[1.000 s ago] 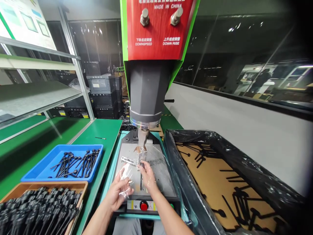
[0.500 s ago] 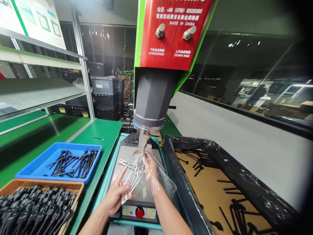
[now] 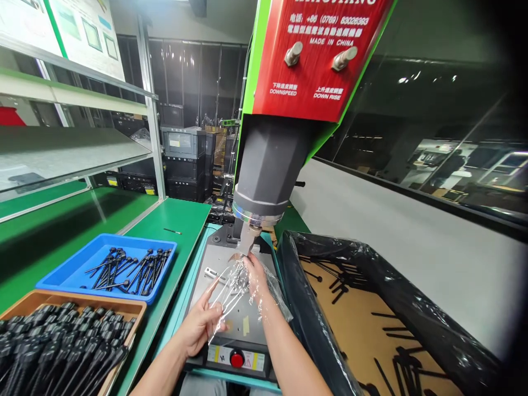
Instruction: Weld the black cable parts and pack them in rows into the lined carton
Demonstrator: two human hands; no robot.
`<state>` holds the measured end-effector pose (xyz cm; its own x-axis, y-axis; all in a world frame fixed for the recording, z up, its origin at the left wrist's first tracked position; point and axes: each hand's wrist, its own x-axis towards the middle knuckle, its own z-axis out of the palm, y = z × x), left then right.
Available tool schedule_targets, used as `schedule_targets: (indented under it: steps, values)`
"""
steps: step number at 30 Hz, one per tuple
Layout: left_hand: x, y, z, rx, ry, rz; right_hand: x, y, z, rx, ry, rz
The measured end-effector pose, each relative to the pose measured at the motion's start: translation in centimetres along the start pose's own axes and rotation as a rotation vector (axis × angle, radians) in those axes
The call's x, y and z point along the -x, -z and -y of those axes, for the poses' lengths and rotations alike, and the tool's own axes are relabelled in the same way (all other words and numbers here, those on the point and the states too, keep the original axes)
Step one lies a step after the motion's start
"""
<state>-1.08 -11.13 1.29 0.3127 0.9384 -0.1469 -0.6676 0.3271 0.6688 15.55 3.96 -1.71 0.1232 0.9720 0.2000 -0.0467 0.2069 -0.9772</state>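
A transparent plastic bag (image 3: pixel 231 294) is stretched in taut folds between my two hands, above the grey metal plate (image 3: pixel 258 324) of the press. My left hand (image 3: pixel 198 325) pinches its lower left end between thumb and fingers, with the index finger pointing forward. Higher up, my right hand (image 3: pixel 256 279) is closed round the gathered bag, just below the metal horn (image 3: pixel 248 237). Loose plastic trails to the right behind the right wrist. Whether anything lies inside the bag I cannot tell. A small metal clamp bar (image 3: pixel 212 273) sits on the plate near my left index fingertip.
A red button (image 3: pixel 236 359) is on the press front. On the left, a blue tray (image 3: pixel 61 281) and an orange-brown bin (image 3: pixel 142 311) hold black long-stemmed parts. A box lined with black plastic (image 3: pixel 303 308) stands right, with similar parts on cardboard. The red-and-green press head (image 3: pixel 313 71) hangs above.
The view has swung slightly left, so the scene sits further right. The plastic between my hands is drawn into tighter, narrower folds. Both hands keep their grip.
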Motion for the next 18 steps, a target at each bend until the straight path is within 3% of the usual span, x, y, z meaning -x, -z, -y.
schedule_targets:
  steps: [9, 15, 18]
  values:
    - [-0.3, 0.8, 0.6, -0.145, -0.062, -0.07, 0.2, 0.5, -0.9, -0.026, -0.019, -0.001]
    - [0.1, 2.2, 0.9, -0.278, -0.131, -0.076, 2.0, 3.6, -4.8, -0.093, -0.214, -0.058]
    - [0.3, 2.5, 1.0, -0.309, -0.129, -0.089, 2.0, 5.3, -6.4, -0.027, -0.199, -0.083]
